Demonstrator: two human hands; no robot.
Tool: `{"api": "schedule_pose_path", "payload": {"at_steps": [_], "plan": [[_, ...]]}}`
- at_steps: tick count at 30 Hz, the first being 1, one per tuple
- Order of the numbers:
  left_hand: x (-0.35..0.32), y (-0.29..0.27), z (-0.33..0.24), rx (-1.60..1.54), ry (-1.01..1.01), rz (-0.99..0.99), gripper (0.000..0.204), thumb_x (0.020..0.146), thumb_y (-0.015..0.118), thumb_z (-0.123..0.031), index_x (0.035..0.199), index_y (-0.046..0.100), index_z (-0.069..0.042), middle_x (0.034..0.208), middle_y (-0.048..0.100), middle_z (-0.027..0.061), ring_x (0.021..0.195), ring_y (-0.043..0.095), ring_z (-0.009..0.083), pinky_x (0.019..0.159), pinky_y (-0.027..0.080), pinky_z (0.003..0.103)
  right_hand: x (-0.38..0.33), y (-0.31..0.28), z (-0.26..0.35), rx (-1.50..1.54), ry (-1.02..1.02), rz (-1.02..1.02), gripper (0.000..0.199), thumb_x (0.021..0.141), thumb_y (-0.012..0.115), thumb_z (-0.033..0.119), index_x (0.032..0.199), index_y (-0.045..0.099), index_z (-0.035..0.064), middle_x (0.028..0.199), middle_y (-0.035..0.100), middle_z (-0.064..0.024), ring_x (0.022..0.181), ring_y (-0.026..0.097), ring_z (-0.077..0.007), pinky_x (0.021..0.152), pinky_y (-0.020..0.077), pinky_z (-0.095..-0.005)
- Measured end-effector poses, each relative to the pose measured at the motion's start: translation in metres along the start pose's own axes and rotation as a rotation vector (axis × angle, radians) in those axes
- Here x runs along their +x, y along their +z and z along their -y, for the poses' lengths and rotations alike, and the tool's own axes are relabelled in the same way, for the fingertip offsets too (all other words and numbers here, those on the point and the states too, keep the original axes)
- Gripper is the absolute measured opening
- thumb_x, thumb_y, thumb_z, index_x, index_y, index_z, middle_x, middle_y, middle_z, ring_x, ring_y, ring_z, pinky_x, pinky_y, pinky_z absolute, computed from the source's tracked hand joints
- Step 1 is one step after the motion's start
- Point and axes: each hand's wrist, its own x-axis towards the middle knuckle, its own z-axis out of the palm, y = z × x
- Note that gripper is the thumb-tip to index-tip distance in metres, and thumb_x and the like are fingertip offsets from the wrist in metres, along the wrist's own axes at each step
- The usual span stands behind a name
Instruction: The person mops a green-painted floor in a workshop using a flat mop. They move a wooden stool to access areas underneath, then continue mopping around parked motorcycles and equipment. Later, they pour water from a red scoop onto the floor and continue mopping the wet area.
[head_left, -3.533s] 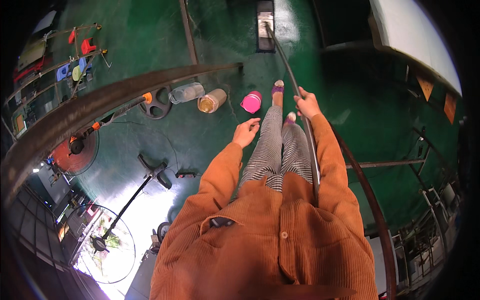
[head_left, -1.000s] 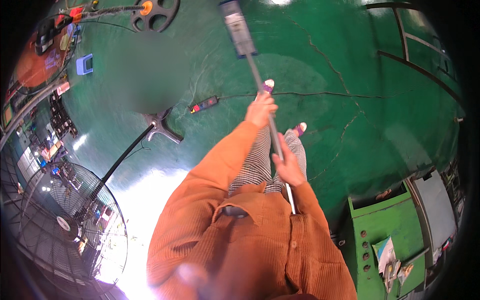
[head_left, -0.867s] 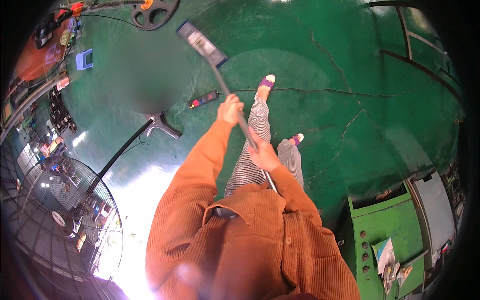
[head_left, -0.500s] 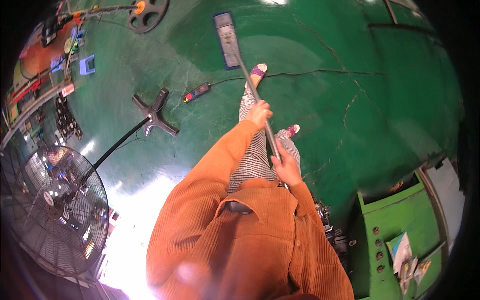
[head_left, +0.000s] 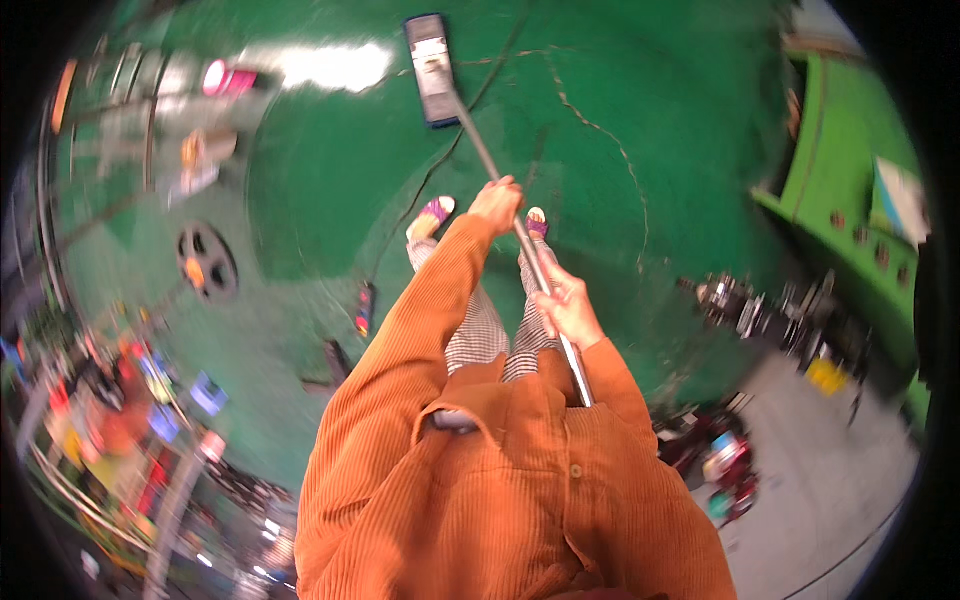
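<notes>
A flat mop (head_left: 434, 80) with a grey head and blue edging lies against the green floor ahead of me. Its metal pole (head_left: 478, 143) slants back toward my waist. Higher up on that pole, my left hand (head_left: 497, 205) is closed around it. Lower down, nearer my body, my right hand (head_left: 570, 308) also grips the pole, its fingers partly hidden. The pole's lower end reaches the front of my orange corduroy jacket (head_left: 500, 490).
A dark cable crosses the floor past my feet to a power strip (head_left: 365, 308). At left are a black wheel (head_left: 207, 262), a pink bucket (head_left: 229, 78) and blurred clutter. Green machinery (head_left: 850, 160) and dark metal parts (head_left: 750, 312) stand at right.
My view has turned to the right, so the fan is gone and the green machine sits higher. My feet have shifted. Both hands keep their hold on the mop.
</notes>
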Motion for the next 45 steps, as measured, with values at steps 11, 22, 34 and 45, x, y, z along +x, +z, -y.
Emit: {"api": "schedule_pose_path", "payload": {"at_steps": [11, 22, 34, 45], "plan": [[-0.006, -0.020, -0.058, 0.176, 0.499, 0.014, 0.023, 0.061, 0.070, -0.015, 0.077, 0.054, -0.008, 0.111, 0.053, 0.0097, 0.110, 0.047, 0.0306, 0.097, 0.034, 0.045, -0.065, 0.063, -0.062, 0.735, -0.193, -0.284, 0.071, 0.081, 0.057, 0.002, 0.142, 0.021, 0.0132, 0.071, 0.053, -0.0040, 0.041, 0.046, -0.0083, 0.035, 0.0378, -0.0218], [-0.081, 0.202, -0.187, 0.830, 0.795, 0.772, 0.024, 0.071, 0.065, -0.018, 0.094, 0.065, -0.011, 0.118, 0.051, 0.0071, 0.128, 0.030, 0.0289, 0.096, 0.026, 0.065, -0.227, 0.119, -0.279, 0.981, -0.130, -0.540, 0.055, 0.089, 0.050, 0.014, 0.139, 0.029, 0.0075, 0.075, 0.052, -0.0022, 0.053, 0.049, -0.0081, 0.046, 0.0430, -0.0237], [-0.320, 0.415, -0.261, 0.789, 1.456, 1.173, 0.014, 0.071, 0.060, -0.026, 0.074, 0.062, -0.013, 0.084, 0.056, 0.0039, 0.096, 0.052, 0.0219, 0.092, 0.031, 0.061, -0.389, 0.228, -0.410, 1.685, -0.161, -0.884, 0.058, 0.083, 0.047, 0.004, 0.138, 0.029, 0.0009, 0.132, 0.042, -0.0077, 0.116, 0.044, -0.0159, 0.096, 0.0350, -0.0260], [-0.169, 0.395, -0.437, 0.585, 1.118, 0.728, 0.057, 0.069, 0.060, -0.004, 0.123, 0.043, -0.011, 0.138, 0.033, 0.0141, 0.123, 0.037, 0.0320, 0.100, 0.035, 0.042, -0.293, -0.055, -0.513, 1.593, -0.491, -0.972, 0.058, 0.089, 0.047, 0.018, 0.141, 0.024, 0.0141, 0.058, 0.047, -0.0009, 0.040, 0.039, -0.0086, 0.036, 0.0327, -0.0220]]}}
